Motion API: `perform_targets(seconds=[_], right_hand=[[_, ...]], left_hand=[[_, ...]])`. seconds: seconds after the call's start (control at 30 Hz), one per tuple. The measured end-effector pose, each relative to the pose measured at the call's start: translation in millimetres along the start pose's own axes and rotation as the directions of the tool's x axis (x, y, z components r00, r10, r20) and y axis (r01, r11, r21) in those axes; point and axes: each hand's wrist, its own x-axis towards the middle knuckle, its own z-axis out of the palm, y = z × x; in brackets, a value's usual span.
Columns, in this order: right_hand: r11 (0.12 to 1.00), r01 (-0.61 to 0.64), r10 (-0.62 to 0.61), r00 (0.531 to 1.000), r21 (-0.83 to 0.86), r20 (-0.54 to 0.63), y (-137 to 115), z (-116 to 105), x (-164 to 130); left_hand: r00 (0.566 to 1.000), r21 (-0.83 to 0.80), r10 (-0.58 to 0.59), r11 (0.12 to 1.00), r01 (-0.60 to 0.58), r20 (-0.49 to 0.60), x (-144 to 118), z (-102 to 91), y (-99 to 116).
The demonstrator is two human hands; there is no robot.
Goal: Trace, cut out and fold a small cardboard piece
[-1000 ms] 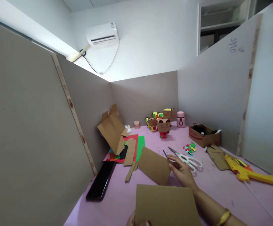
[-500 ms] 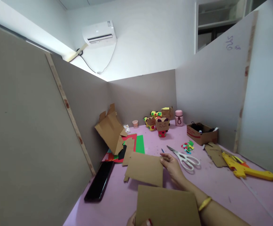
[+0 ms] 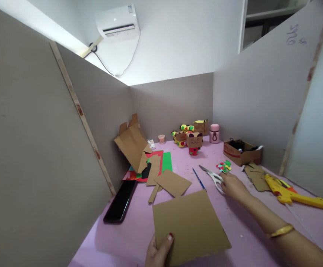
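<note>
- Left hand (image 3: 158, 252), bottom centre, pinches the cardboard sheet (image 3: 189, 226) by its near edge.
- Right hand (image 3: 235, 185), centre right, rests on the white scissors (image 3: 213, 176); its grip is hidden.

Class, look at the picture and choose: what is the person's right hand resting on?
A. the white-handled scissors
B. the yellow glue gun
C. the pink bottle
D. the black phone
A: the right hand covers the handles of the scissors, whose blades stick out to the left, while the left hand holds a cardboard sheet.
</note>
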Motion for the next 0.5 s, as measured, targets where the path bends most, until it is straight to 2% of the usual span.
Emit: perform_targets(seconds=[0.1, 0.2, 0.3, 0.37, 0.5], right_hand=[[0.998, -0.031, 0.033, 0.998, -0.06, 0.044, 6.2, 4.2, -6.5], [0.998, -0.067, 0.067, 0.997, -0.004, 0.033, 5.9, 5.8, -6.7], [0.982, -0.097, 0.1, 0.995, 0.163, -0.007, 7.1, -2.0, -10.4], [0.94, -0.108, 0.128, 0.991, 0.324, -0.04, 7.9, -11.9, -22.1], [0.765, -0.12, 0.176, 0.984, 0.633, -0.026, 2.9, -35.5, -77.5]], left_hand=[[1.0, -0.008, 0.009, 1.0, -0.009, 0.028, -8.4, 12.8, 5.1], [0.997, -0.004, 0.017, 1.0, -0.017, 0.069, -16.2, 21.9, 11.2], [0.999, 0.021, 0.001, 1.0, -0.002, 0.052, -22.5, 28.3, 16.0], [1.0, 0.032, -0.009, 0.999, 0.008, 0.021, -26.2, 32.7, 17.5], [1.0, 0.012, -0.001, 1.0, 0.0, 0.03, -33.4, 42.9, 16.4]])
